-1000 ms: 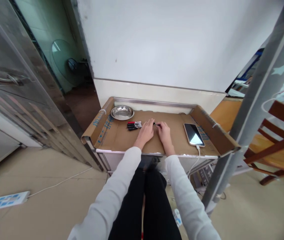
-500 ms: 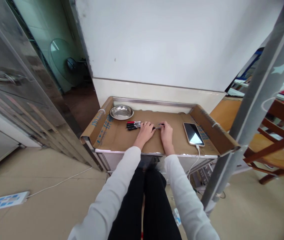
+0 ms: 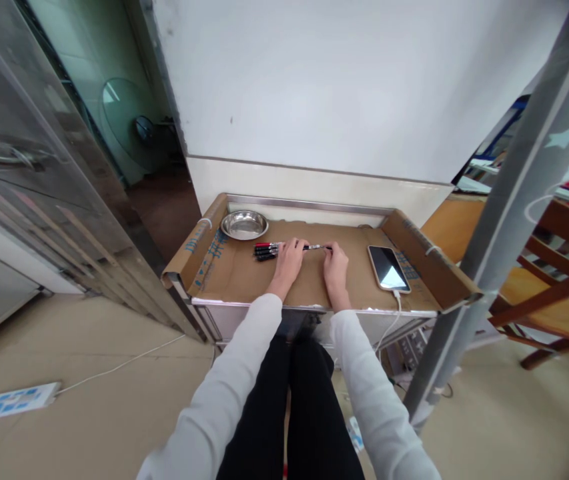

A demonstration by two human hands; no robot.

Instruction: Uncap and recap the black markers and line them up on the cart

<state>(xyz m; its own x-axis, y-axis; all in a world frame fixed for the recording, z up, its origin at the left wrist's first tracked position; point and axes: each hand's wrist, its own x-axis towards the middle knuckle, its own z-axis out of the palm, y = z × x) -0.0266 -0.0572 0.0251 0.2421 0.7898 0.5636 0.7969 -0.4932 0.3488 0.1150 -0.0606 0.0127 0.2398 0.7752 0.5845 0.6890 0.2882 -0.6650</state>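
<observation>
A thin black pen point(image 3: 315, 247) with pale bands lies level between my two hands, just above or on the cardboard. My left hand point(image 3: 291, 259) is closed around its left end, fingers curled down. At the other end, my right hand point(image 3: 335, 265) pinches the pen between thumb and fingers. Just left of my left hand, several pens point(image 3: 265, 253) lie side by side, black ones with a red one at the far side; my left fingers hide their right ends, and I cannot tell whether they touch them.
A round steel dish point(image 3: 244, 225) stands at the back left of the cardboard-lined table point(image 3: 244, 283). On the right lies a phone point(image 3: 388, 268) with a white cable point(image 3: 397, 303) hanging over the front edge. Folded cardboard walls point(image 3: 427, 263) rise at both sides.
Two dark pen ends that sat slightly out of line between my hands now form one straight length. Both hands have shifted a little; the dish, phone and pens on the left stay put.
</observation>
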